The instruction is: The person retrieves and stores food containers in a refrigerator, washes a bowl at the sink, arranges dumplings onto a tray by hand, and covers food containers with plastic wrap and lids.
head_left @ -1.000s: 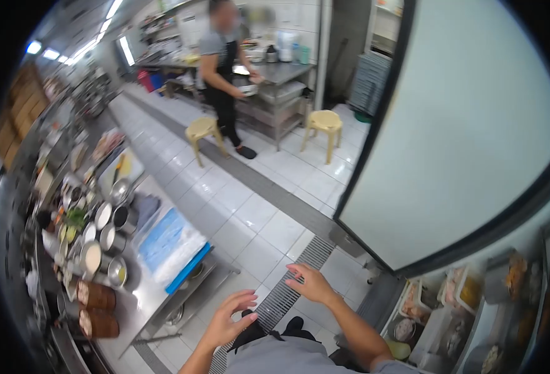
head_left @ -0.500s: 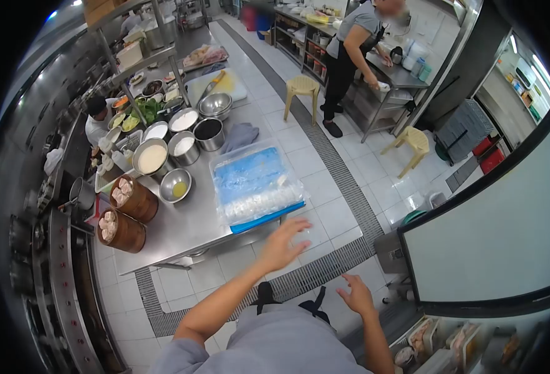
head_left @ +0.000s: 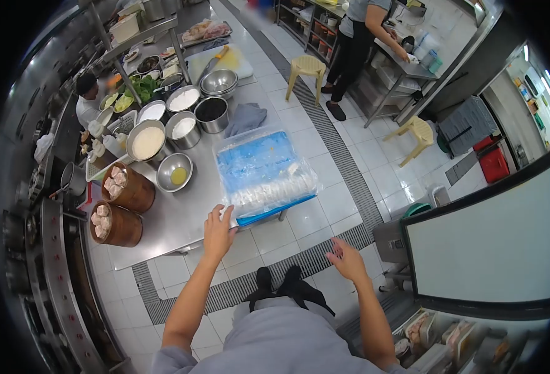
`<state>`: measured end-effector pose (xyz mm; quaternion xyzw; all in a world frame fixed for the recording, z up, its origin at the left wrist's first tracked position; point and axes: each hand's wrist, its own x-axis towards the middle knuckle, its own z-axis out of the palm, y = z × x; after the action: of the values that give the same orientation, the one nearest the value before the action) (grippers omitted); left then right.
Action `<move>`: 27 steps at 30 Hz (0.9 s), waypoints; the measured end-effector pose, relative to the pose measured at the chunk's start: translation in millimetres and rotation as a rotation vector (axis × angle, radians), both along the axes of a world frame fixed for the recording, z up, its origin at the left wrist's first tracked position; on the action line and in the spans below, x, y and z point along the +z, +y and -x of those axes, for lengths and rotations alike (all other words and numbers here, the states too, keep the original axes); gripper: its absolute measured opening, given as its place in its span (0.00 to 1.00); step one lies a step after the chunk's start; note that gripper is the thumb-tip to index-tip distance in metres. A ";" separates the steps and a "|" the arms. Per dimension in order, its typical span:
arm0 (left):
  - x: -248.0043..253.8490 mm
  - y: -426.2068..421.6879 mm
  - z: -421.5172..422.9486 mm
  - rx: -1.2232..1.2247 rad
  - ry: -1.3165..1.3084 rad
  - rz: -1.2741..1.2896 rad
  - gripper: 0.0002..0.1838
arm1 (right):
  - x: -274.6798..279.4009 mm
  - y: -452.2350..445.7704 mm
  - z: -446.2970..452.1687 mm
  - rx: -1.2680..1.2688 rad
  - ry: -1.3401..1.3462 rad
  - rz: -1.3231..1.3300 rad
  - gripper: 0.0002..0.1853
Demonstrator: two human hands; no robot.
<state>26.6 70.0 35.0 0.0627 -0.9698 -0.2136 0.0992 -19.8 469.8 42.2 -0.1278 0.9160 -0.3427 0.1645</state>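
My left hand (head_left: 219, 235) is at the near edge of the steel table (head_left: 169, 234), by the lower left corner of a blue tray (head_left: 253, 161). Its fingers are apart and hold nothing. White pieces under clear plastic (head_left: 275, 191) line the near side of this tray. Over the floor to the right, my right hand (head_left: 347, 258) hangs in the air, empty, with its fingers partly spread. Left of the tray are a bowl of yellow liquid (head_left: 176, 173) and two wooden steamers (head_left: 128, 189) with pale dumplings on top.
Metal pots (head_left: 146, 142), a cutting board (head_left: 237, 64) and a grey cloth (head_left: 246, 118) sit farther back. A co-worker (head_left: 359, 43) stands at another counter near yellow stools (head_left: 306, 70). An open door (head_left: 487, 249) and food containers (head_left: 421, 330) are at right.
The view has swung left toward the steel table. My left hand has moved left to the table edge by the tray. The co-worker has straightened up from a bent posture.
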 end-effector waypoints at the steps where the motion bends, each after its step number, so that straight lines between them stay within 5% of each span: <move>1: -2.5 -1.6 3.1 0.032 -0.019 0.035 0.36 | -7.6 -5.0 15.6 -0.026 0.004 0.073 0.30; 3: -8.8 -8.1 6.4 0.083 -0.046 0.077 0.34 | -16.7 -22.2 48.8 -0.035 -0.003 0.153 0.30; 8: -17.1 -21.5 19.5 0.051 0.055 0.208 0.09 | -37.5 -77.3 137.0 -0.313 -0.058 0.355 0.28; 12: -2.7 -24.9 34.0 0.122 0.043 0.029 0.07 | -39.2 -97.3 182.1 -0.301 -0.193 0.419 0.20; 14: 5.0 -31.7 52.6 0.275 0.073 -0.304 0.05 | -26.5 -114.2 199.7 -0.332 -0.154 0.649 0.14; 17: -2.1 -50.9 99.8 0.265 0.319 -0.231 0.08 | -17.3 -150.0 243.9 -0.258 -0.073 0.726 0.12; 21: -13.8 -74.0 148.8 0.084 0.262 0.041 0.13 | -7.8 -200.6 279.4 -0.221 0.093 0.495 0.10; 24: -13.9 -84.4 165.1 -0.088 -0.032 0.175 0.16 | -32.6 -218.6 292.3 -0.016 0.174 0.185 0.14; 27: -24.3 -92.4 173.9 -0.178 -0.215 0.227 0.15 | -46.3 -223.1 283.1 0.124 0.308 0.061 0.25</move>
<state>-147.3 -22.4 10.7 -0.0124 -0.9945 -0.1026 -0.0178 -302.9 246.7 -4.1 -0.2401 0.9100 -0.3359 0.0393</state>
